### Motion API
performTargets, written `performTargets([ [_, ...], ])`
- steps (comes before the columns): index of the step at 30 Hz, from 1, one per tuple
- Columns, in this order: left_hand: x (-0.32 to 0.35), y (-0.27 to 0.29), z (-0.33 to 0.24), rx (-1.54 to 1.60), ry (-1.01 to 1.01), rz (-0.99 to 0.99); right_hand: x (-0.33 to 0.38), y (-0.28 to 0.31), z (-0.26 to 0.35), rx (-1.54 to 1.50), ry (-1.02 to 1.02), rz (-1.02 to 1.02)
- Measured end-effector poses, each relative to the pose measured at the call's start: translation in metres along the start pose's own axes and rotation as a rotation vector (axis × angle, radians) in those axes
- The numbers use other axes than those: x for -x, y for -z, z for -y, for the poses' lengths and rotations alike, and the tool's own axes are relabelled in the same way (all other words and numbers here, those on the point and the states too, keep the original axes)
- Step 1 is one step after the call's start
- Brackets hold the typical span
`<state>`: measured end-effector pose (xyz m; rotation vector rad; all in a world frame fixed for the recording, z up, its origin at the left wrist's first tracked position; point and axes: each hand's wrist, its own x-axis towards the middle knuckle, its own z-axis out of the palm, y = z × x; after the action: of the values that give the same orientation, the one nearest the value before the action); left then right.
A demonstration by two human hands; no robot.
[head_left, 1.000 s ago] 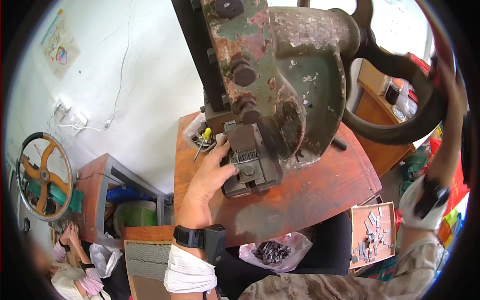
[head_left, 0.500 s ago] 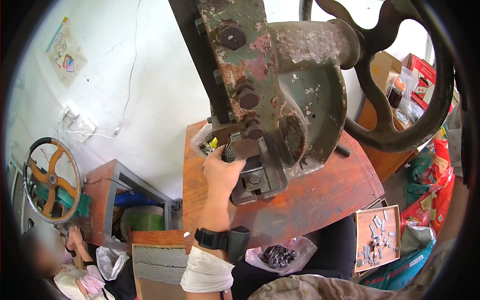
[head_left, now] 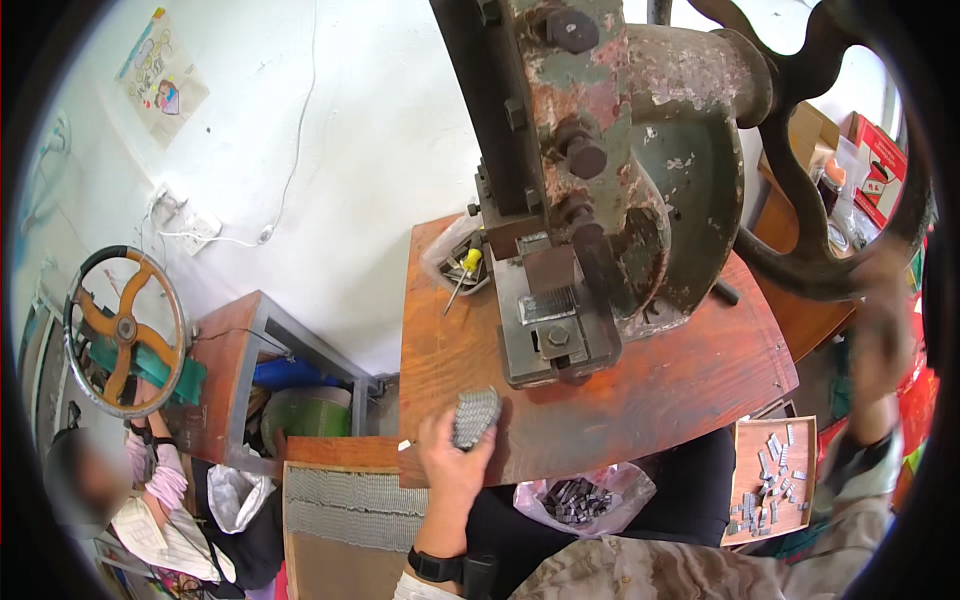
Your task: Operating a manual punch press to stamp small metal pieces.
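Observation:
My left hand [head_left: 452,460] grips a grey bundle of small ridged metal pieces [head_left: 477,418] over the table's near left edge. My right hand [head_left: 882,290], smeared by motion, is at the rim of the large iron handwheel [head_left: 775,180] on the far right; its fingers cannot be made out. The handwheel belongs to a worn green hand press [head_left: 590,120] bolted to the wooden table [head_left: 650,390]. Under the ram, a ridged dark metal piece [head_left: 548,305] lies in the press's steel bed [head_left: 560,365].
A yellow-handled screwdriver [head_left: 468,265] leans on a plastic tub [head_left: 440,262] left of the press. Below the table are a bag of dark metal pieces [head_left: 578,500] and a wooden tray [head_left: 743,460]. A tray of grey rows [head_left: 350,505] stands left. A co-worker [head_left: 150,520] works at another wheel [head_left: 125,330].
My left hand has drawn back from the press bed toward the table's near edge with the metal bundle. My right arm has come into view at the handwheel. The co-worker's hands rose to their wheel.

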<state>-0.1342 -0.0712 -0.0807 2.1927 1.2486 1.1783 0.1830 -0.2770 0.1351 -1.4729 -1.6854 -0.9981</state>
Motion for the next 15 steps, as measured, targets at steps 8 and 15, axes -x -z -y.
performTargets([
  [8,0.014,-0.003,-0.031,-0.441,-0.149,0.191,0.171,-0.115,0.021,-0.366,-0.350,0.350],
  [15,0.006,-0.030,-0.020,-0.514,-0.115,0.059,0.171,-0.126,0.028,-0.381,-0.423,0.314],
])
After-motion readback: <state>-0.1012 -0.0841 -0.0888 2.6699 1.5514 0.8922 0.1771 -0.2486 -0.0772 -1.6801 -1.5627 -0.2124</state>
